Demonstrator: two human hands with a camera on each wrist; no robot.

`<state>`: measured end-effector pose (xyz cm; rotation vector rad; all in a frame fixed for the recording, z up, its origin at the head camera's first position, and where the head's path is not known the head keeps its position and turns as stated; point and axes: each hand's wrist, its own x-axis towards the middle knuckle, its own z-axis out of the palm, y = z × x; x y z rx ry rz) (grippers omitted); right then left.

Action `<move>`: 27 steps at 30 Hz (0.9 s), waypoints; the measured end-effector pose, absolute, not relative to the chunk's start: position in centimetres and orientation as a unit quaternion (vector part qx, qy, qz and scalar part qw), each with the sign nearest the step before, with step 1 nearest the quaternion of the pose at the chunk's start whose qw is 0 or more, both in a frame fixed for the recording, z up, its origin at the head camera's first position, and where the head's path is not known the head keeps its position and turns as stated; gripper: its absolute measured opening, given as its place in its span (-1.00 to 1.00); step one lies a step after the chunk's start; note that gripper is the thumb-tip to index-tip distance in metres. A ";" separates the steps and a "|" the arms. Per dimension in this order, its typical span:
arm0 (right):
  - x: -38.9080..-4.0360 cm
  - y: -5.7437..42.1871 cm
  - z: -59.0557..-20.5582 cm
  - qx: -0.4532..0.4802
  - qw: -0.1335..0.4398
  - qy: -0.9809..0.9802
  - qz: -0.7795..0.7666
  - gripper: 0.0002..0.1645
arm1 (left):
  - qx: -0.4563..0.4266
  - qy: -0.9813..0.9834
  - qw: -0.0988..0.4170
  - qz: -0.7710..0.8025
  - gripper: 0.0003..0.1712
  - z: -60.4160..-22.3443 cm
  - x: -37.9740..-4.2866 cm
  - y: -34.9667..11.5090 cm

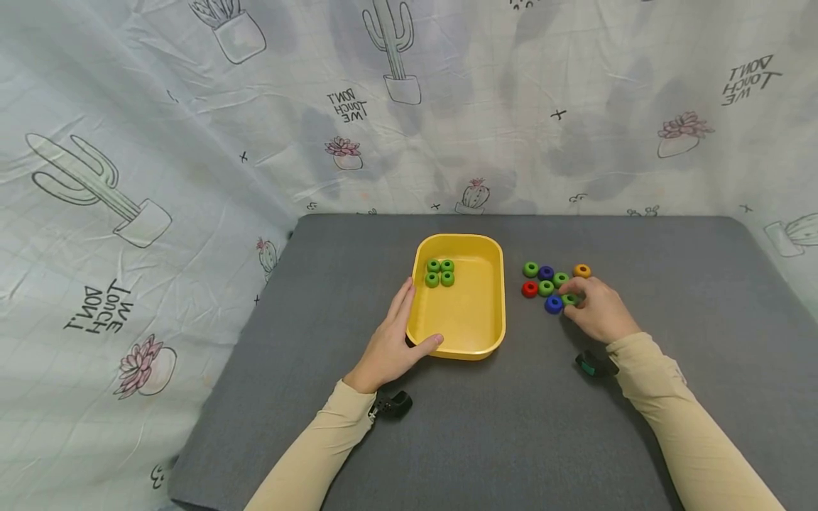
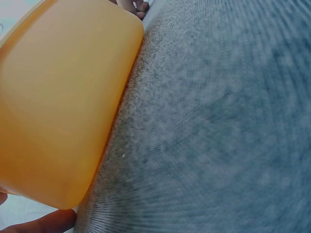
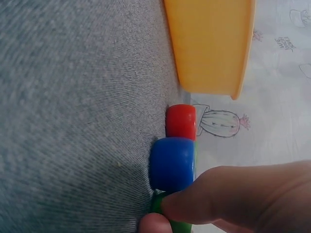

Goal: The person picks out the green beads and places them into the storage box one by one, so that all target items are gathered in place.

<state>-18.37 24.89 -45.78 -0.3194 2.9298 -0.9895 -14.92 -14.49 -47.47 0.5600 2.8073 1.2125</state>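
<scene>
1. A grey felt mat [image 1: 511,426] is covering the table, with a cactus-print sheet [image 1: 160,142] hanging behind.
2. The yellow tray [image 1: 492,298], long axis running away from the person, is holding four green rings [image 1: 440,272]; the left hand [image 1: 390,344] is lying open-fingered against its near-left rim.
3. The right hand [image 1: 597,312] is pinching a green ring [image 1: 570,299] beside the blue ring [image 1: 553,304]; only the right wrist view is showing fingertips [image 3: 204,199] gripping it.

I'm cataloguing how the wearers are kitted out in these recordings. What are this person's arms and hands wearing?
Both arms wear long, plain beige sleeves, left sleeve and right sleeve, ending at the wrists. The left hand and right hand are bare, with no gloves, and no rings that I can make out. A small black device sits under the left wrist; a black-and-green one sits at the right wrist.
</scene>
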 end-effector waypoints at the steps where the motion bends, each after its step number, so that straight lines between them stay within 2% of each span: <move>1: -18.4 24.9 -45.7 -0.104 0.017 0.942 -0.319 -0.62 | 0.180 0.903 0.016 0.391 0.24 -47.5 -14.9 -14.5; 16: -18.2 24.9 -44.9 -0.087 0.000 0.942 -0.324 -0.63 | 0.187 0.901 0.014 0.390 0.24 -47.5 -14.9 -14.5; 27: -17.4 23.7 -43.5 -0.115 -0.064 0.929 -0.346 -0.65 | 0.187 0.901 0.013 0.391 0.24 -47.5 -14.8 -14.5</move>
